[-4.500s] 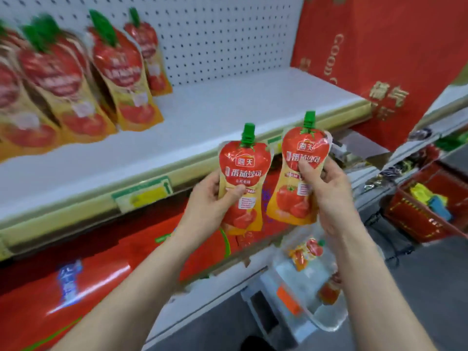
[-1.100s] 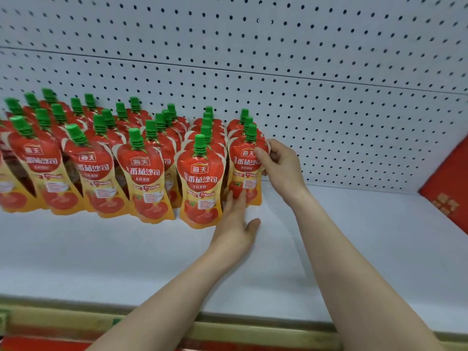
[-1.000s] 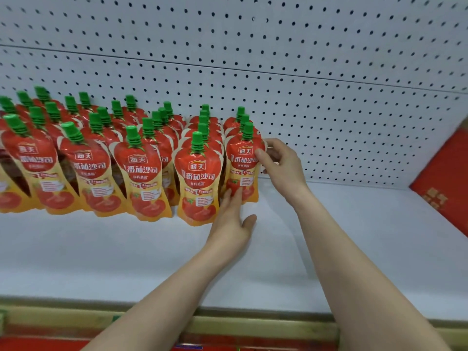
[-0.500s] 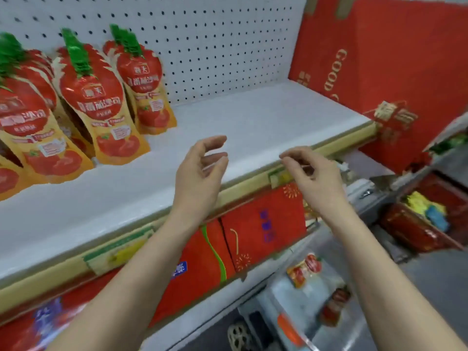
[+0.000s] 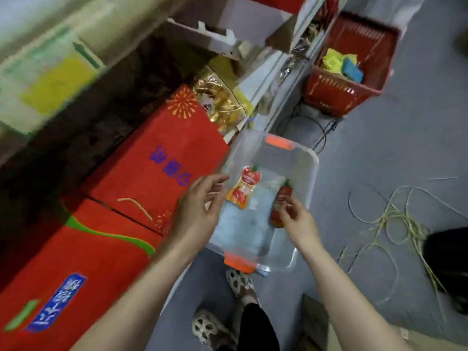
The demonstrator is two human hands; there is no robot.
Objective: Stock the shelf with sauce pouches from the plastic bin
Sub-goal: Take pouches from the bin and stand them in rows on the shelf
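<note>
A clear plastic bin [image 5: 310, 173] with orange latches sits on the grey floor below me. Two red tomato sauce pouches with green caps lie in it: one [image 5: 244, 187] flat at the left, one [image 5: 281, 202] on its edge at the right. My left hand [image 5: 200, 206] hovers open over the bin's left rim, just left of the flat pouch. My right hand [image 5: 297, 221] is over the bin with its fingertips at the lower part of the right pouch; a grip is not clear. The shelf top is out of view.
Red gift boxes [image 5: 106, 211] fill the lower shelf at the left. A red shopping basket [image 5: 336, 95] stands on the floor at the upper right. Loose straps [image 5: 395, 219] lie on the floor to the right. My feet in sandals [image 5: 238, 282] stand just behind the bin.
Both pouches were set on the shelf and released. My view has swung down from the shelf to the bin, and both empty hands have dropped to the two pouches in it.
</note>
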